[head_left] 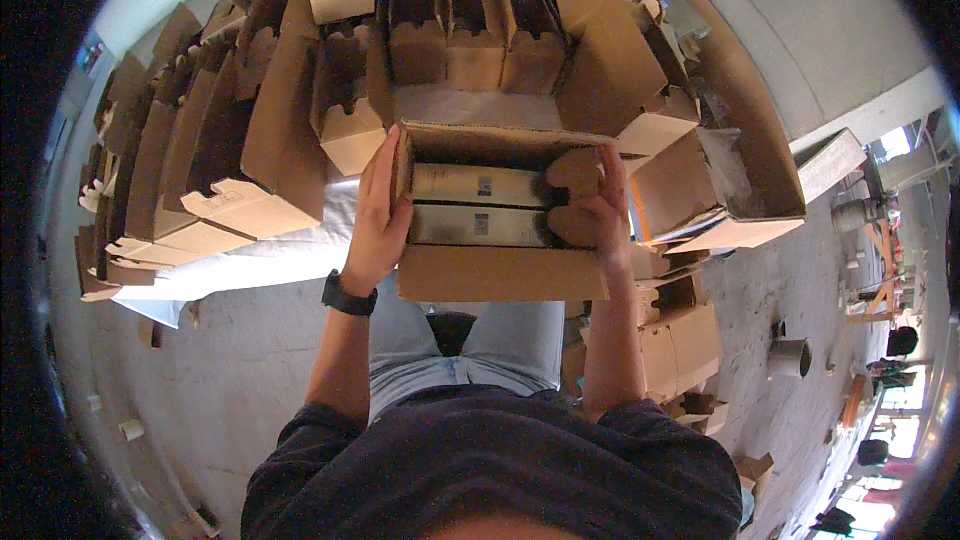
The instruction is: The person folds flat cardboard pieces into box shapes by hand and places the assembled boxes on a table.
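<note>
"When you look for the open box (500,275), where is it?"
"Held up by the middle of the near edge of the white-covered table (270,268), two pale packs (445,226) side by side inside."
"And the grip?"
"Firm at both ends: the left hand (380,225) clasps its left wall, the right hand (612,210) its right, by the notched flaps (572,226)."
"Around it?"
"Tall cartons (285,125) line up toward the table's near left corner; others stand farther back."
</note>
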`<act>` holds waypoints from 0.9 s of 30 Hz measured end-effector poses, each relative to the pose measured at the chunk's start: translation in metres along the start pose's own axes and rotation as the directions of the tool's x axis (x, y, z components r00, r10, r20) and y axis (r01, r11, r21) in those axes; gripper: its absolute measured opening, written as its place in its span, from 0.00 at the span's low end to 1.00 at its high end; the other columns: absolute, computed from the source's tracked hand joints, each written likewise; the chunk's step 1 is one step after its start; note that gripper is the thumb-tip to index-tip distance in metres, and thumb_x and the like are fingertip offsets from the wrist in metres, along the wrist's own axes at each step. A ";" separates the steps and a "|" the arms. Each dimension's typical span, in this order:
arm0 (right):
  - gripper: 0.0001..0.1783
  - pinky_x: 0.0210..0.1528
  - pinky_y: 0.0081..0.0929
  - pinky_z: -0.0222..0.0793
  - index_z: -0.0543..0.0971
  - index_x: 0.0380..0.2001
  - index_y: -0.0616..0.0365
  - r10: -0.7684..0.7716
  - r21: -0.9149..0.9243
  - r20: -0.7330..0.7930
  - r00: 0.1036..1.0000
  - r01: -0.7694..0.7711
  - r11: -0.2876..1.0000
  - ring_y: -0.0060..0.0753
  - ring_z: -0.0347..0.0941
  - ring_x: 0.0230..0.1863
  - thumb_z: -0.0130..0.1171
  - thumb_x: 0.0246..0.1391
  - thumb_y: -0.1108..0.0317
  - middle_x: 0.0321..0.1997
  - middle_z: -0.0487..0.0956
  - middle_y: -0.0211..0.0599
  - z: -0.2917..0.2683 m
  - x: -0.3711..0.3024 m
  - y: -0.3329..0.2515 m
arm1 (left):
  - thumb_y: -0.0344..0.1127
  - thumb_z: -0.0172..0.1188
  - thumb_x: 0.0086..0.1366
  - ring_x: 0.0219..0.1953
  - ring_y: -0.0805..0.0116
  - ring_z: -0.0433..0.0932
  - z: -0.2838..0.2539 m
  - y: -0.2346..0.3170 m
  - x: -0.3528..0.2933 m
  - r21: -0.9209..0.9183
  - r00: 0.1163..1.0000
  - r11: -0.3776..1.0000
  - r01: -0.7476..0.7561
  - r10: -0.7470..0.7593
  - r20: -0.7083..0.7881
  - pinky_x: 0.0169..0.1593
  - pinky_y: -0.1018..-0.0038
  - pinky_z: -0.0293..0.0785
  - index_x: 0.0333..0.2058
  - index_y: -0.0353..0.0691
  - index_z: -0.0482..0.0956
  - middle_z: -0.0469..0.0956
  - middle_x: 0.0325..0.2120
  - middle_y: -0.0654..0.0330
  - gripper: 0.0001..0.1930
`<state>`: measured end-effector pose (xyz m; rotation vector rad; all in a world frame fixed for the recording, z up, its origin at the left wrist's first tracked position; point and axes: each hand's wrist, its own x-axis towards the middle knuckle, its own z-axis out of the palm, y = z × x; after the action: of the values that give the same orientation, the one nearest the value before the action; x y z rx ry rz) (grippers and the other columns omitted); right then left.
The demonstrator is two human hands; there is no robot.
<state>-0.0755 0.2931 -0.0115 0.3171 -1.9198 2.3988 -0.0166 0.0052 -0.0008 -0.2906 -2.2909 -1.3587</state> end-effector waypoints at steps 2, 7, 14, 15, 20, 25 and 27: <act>0.46 0.71 0.33 0.39 0.56 0.65 0.56 -0.029 0.015 0.021 0.999 0.028 0.999 0.40 0.47 0.70 0.48 0.34 0.77 0.68 0.56 0.41 -0.001 0.000 0.001 | 0.14 0.45 0.52 0.65 0.50 0.54 0.001 -0.002 0.000 -0.030 1.000 1.000 0.000 0.000 -0.007 0.67 0.64 0.48 0.65 0.40 0.52 0.58 0.62 0.49 0.39; 0.42 0.66 0.33 0.51 0.59 0.62 0.54 -0.009 0.051 0.052 0.999 0.007 0.999 0.39 0.53 0.66 0.47 0.35 0.78 0.64 0.60 0.40 -0.004 0.002 0.004 | 0.12 0.44 0.50 0.66 0.50 0.53 0.001 0.000 0.001 -0.028 1.000 1.000 -0.007 0.008 0.012 0.68 0.64 0.48 0.64 0.41 0.55 0.57 0.63 0.50 0.39; 0.39 0.66 0.35 0.51 0.59 0.62 0.53 -0.061 -0.054 0.040 0.997 0.063 0.997 0.36 0.53 0.67 0.51 0.41 0.71 0.66 0.58 0.38 -0.002 -0.006 0.006 | 0.12 0.44 0.48 0.67 0.52 0.52 -0.001 -0.002 0.002 -0.027 0.999 0.999 0.028 -0.028 0.018 0.68 0.63 0.47 0.56 0.41 0.64 0.57 0.63 0.52 0.34; 0.38 0.67 0.35 0.49 0.59 0.62 0.53 -0.074 -0.100 0.038 0.997 0.077 0.992 0.36 0.52 0.67 0.54 0.44 0.66 0.67 0.58 0.38 -0.004 -0.006 0.008 | 0.12 0.44 0.48 0.67 0.52 0.52 0.000 -0.002 0.002 -0.035 0.999 0.999 0.028 -0.027 0.017 0.68 0.63 0.47 0.56 0.41 0.64 0.57 0.63 0.52 0.34; 0.30 0.68 0.33 0.44 0.59 0.62 0.54 -0.005 -0.048 -0.016 1.000 0.004 0.999 0.34 0.51 0.68 0.51 0.59 0.61 0.67 0.58 0.39 -0.007 -0.007 0.013 | 0.12 0.44 0.47 0.67 0.52 0.52 0.002 -0.004 0.002 -0.065 1.000 0.998 0.026 -0.026 0.010 0.68 0.63 0.48 0.56 0.41 0.64 0.57 0.63 0.52 0.34; 0.26 0.66 0.30 0.47 0.59 0.62 0.56 -0.051 -0.079 0.015 0.999 0.052 0.995 0.33 0.54 0.65 0.47 0.62 0.67 0.66 0.58 0.40 -0.012 -0.002 0.020 | 0.13 0.45 0.47 0.67 0.52 0.53 0.000 -0.002 0.004 0.003 1.000 1.000 -0.015 0.015 0.016 0.67 0.63 0.49 0.55 0.41 0.66 0.57 0.63 0.51 0.33; 0.26 0.67 0.31 0.46 0.60 0.62 0.57 -0.016 -0.029 -0.021 1.000 0.016 0.999 0.33 0.53 0.67 0.48 0.61 0.70 0.66 0.60 0.39 -0.009 -0.004 0.018 | 0.14 0.47 0.47 0.66 0.52 0.54 -0.003 -0.004 0.003 0.024 1.000 0.999 -0.028 0.027 0.013 0.67 0.62 0.49 0.55 0.41 0.66 0.58 0.62 0.51 0.32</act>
<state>-0.0755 0.2982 -0.0309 0.3033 -1.9334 2.3526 -0.0196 0.0005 -0.0013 -0.3223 -2.3033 -1.3183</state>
